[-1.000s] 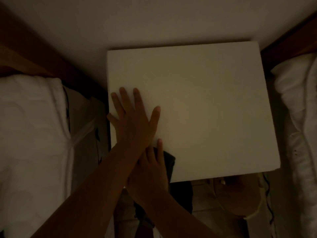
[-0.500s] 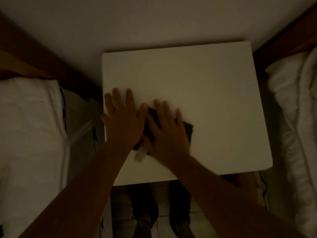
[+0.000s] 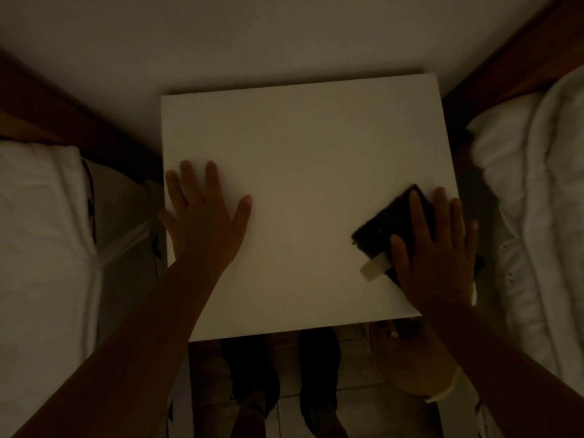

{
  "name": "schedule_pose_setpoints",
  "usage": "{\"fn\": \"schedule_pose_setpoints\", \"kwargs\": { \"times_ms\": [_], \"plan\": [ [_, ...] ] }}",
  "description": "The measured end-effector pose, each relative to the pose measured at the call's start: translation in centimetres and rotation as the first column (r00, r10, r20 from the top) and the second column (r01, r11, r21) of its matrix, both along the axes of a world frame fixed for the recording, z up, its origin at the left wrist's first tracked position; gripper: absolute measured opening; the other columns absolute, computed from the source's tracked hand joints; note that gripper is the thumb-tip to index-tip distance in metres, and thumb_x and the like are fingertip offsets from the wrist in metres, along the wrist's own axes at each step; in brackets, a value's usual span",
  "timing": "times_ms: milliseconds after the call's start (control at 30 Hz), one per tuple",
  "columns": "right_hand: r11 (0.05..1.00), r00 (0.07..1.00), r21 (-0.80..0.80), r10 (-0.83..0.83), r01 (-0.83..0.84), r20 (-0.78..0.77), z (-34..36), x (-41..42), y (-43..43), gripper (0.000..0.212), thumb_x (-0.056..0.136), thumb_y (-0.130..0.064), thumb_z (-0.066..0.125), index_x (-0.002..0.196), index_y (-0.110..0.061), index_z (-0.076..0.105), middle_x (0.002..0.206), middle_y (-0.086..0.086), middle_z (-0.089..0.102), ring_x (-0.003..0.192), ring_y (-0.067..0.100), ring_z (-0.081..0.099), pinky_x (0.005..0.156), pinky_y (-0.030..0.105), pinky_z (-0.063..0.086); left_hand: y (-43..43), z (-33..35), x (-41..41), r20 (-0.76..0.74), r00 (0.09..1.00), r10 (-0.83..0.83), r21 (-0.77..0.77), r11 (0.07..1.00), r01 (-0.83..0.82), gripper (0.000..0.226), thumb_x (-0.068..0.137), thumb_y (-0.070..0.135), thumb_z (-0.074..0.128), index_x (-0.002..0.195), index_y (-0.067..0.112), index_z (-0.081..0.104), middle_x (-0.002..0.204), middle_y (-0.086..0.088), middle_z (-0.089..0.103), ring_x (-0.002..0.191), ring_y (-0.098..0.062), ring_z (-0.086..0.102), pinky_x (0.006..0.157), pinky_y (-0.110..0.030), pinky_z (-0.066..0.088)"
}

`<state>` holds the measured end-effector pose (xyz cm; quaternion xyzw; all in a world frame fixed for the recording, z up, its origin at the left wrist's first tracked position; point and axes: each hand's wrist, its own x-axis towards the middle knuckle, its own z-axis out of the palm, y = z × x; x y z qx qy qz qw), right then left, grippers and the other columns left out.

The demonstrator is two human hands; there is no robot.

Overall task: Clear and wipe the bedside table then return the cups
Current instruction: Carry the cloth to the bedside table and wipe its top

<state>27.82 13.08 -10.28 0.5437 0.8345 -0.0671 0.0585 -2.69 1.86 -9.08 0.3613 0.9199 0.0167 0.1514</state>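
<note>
Right hand (image 3: 437, 248) flat, fingers spread, pinning the dark folded wiping cloth (image 3: 392, 222) at the white square surface's (image 3: 300, 153) right edge — unwiped span lies leftward toward the splayed, empty left hand (image 3: 205, 222).

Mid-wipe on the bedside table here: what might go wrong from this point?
1. The right hand presses the dark cloth at the table's right edge; another stroke that way could carry it off, down beside the bed.
2. The left hand leans on the left edge, so uneven weight might tip or shift the table.
3. Dim light may hide missed patches.
</note>
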Motion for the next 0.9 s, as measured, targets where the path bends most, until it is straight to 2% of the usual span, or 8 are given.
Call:
{"fn": "schedule_pose_setpoints", "kwargs": {
  "times_ms": [233,433,667,733,800,900],
  "plan": [
    [0.995,0.998,-0.079,0.068,-0.067,0.002,0.7,-0.2,-5.2,0.067,0.097,-0.056,0.019,0.155,-0.027,0.002,0.164,0.008,-0.002,0.15,0.029,-0.004,0.119,0.058,0.007,-0.4,0.7,-0.3,0.029,0.999,-0.014,0.023,1.0,0.013,0.077,0.091,0.065,0.031,0.153,0.027,0.005,0.162,-0.01,-0.002,0.148,-0.035,-0.005,0.114,-0.062,0.013],
    [0.95,0.956,-0.106,0.29,-0.293,-0.044,0.5,-6.3,-10.3,0.071,0.097,-0.059,0.023,0.155,-0.022,0.008,0.164,0.008,0.003,0.15,0.032,0.003,0.118,0.059,0.009,-1.7,0.5,-1.3,0.068,0.994,-0.084,0.062,0.995,0.079,0.075,0.092,0.064,0.032,0.153,0.029,0.008,0.162,-0.008,-0.001,0.148,-0.032,-0.002,0.114,-0.059,0.015],
    [0.846,0.855,-0.142,0.494,-0.514,-0.157,0.5,-15.5,-15.3,0.069,0.098,-0.057,0.025,0.155,-0.021,0.012,0.163,0.01,0.009,0.15,0.031,0.004,0.118,0.058,0.008,-4.4,0.1,-1.9,0.152,0.978,-0.146,0.234,0.966,0.108,0.063,0.097,0.051,0.035,0.152,0.024,0.022,0.162,-0.005,0.009,0.148,-0.023,0.006,0.12,-0.047,0.014],
    [0.808,0.818,-0.15,0.542,-0.57,-0.191,0.4,-17.6,-16.6,0.067,0.099,-0.056,0.025,0.155,-0.02,0.015,0.162,0.012,0.012,0.15,0.031,0.003,0.118,0.058,0.011,-5.5,0.0,-2.1,0.257,0.956,-0.14,0.354,0.934,0.041,0.058,0.098,0.043,0.04,0.15,0.02,0.028,0.161,-0.003,0.014,0.148,-0.018,0.01,0.12,-0.041,0.015],
    [0.771,0.779,-0.148,0.58,-0.619,-0.238,0.4,-19.2,-17.8,0.068,0.099,-0.056,0.03,0.155,-0.019,0.016,0.162,0.011,0.013,0.15,0.03,0.003,0.119,0.057,0.011,-6.9,0.1,-2.4,0.381,0.921,-0.082,0.456,0.883,-0.11,0.057,0.097,0.037,0.046,0.149,0.021,0.029,0.16,0.0,0.016,0.146,-0.012,0.014,0.118,-0.033,0.019],
    [0.691,0.696,-0.148,0.647,-0.708,-0.312,0.8,-21.0,-18.8,0.073,0.097,-0.053,0.037,0.155,-0.014,0.014,0.162,0.012,0.011,0.15,0.03,0.005,0.121,0.052,0.012,-9.7,0.4,-2.4,0.496,0.867,0.043,0.475,0.823,-0.312,0.061,0.095,0.045,0.047,0.149,0.028,0.026,0.159,0.005,0.014,0.139,0.001,0.017,0.11,-0.018,0.02]
  ]
}}
